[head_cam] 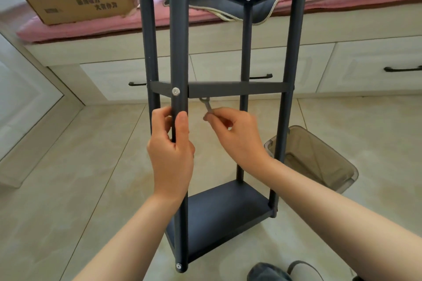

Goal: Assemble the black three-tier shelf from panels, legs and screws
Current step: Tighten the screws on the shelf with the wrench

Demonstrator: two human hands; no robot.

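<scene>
Head view: black shelf (230,210) stands upright on the tiled floor, long axis vertical, all three panels already fixed between four legs. Near front leg (179,52) runs straight up the middle of frame. Middle panel (237,89) crosses just above both hands. Left hand (171,148) wraps the near front leg just below the middle-panel screw (175,91), thumb on the front face, steadying the frame. Right hand (239,134) pinches a small flat wrench (207,106) between thumb and fingertips. Wrench points up and left; its ring end sits right at the panel's underside. Judgement: the fastener there lies above the right hand, the nearer one; whether the ring is seated on it, cannot tell.
</scene>
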